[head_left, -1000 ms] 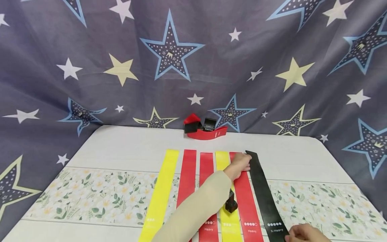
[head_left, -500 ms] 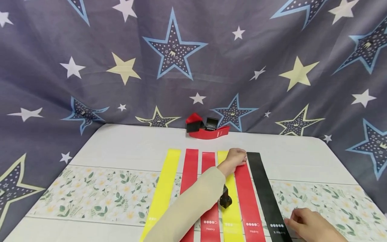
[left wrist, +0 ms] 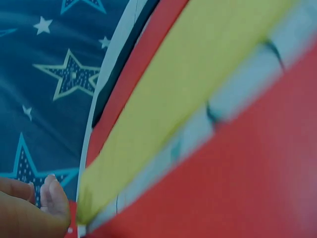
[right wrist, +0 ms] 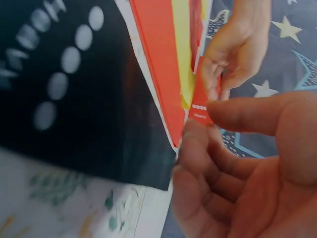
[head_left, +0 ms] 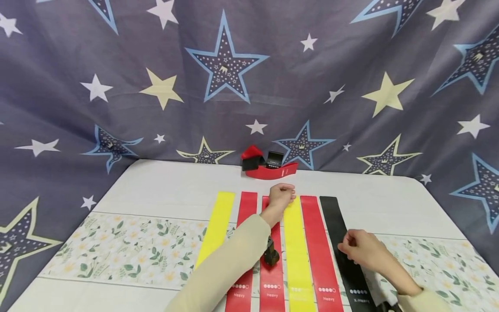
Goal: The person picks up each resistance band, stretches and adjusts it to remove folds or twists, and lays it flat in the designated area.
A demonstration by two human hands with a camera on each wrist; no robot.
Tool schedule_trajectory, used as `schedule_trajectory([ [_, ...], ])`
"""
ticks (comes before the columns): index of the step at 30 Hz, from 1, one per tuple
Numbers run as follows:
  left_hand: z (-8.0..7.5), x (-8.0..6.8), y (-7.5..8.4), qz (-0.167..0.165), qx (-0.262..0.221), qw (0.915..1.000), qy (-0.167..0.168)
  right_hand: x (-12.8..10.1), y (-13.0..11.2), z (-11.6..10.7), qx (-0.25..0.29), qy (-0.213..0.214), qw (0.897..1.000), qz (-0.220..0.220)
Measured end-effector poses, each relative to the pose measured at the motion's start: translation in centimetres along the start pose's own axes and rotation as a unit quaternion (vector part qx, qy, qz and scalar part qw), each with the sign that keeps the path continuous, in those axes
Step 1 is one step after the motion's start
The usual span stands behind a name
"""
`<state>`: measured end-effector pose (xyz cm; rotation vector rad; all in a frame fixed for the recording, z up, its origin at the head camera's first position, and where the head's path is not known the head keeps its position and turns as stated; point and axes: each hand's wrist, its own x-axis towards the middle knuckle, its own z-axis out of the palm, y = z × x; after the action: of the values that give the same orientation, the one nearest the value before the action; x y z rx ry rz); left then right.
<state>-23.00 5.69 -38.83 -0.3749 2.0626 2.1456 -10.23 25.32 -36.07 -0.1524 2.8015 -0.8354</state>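
The table (head_left: 163,190) carries six bands in a row: yellow, red, red, yellow band (head_left: 296,242), red, black band (head_left: 343,242). The left hand (head_left: 281,196), fingers curled, rests at the far end of the middle red band (head_left: 273,273). The right hand (head_left: 360,250), fingers loosely bent, hovers over the black band, holding nothing.

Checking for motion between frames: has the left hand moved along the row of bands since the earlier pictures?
Yes. The left hand has shifted leftward, from the far end of the red band beside the black band to the far end of the red band left of the yellow band.
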Motion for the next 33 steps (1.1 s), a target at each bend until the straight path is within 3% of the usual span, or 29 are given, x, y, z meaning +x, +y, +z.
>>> schedule_trajectory([
  [7, -2.3, 0.6, 0.4, -0.017, 0.054, 0.9981, 0.023, 3.3, -1.3, 0.9, -0.025, 0.053, 0.997, -0.042],
  [12, -3.5, 0.7, 0.2, 0.000, 0.055, 0.9983, 0.022, 5.6, -2.6, 1.3, -0.017, 0.084, 0.994, -0.071],
  [17, -4.2, 0.5, 0.1, -0.006, 0.061, 0.9979, 0.020, 8.2, -3.6, 1.0, -0.015, 0.117, 0.988, -0.100],
  [26, -5.2, 0.4, 0.2, 0.047, 0.124, 0.9906, 0.033, 12.8, -5.1, 0.8, -0.027, 0.137, 0.981, -0.134],
  [33, -5.7, 0.3, 0.4, 0.035, 0.129, 0.9898, 0.048, 15.7, -6.7, 1.5, -0.054, 0.132, 0.978, -0.153],
])
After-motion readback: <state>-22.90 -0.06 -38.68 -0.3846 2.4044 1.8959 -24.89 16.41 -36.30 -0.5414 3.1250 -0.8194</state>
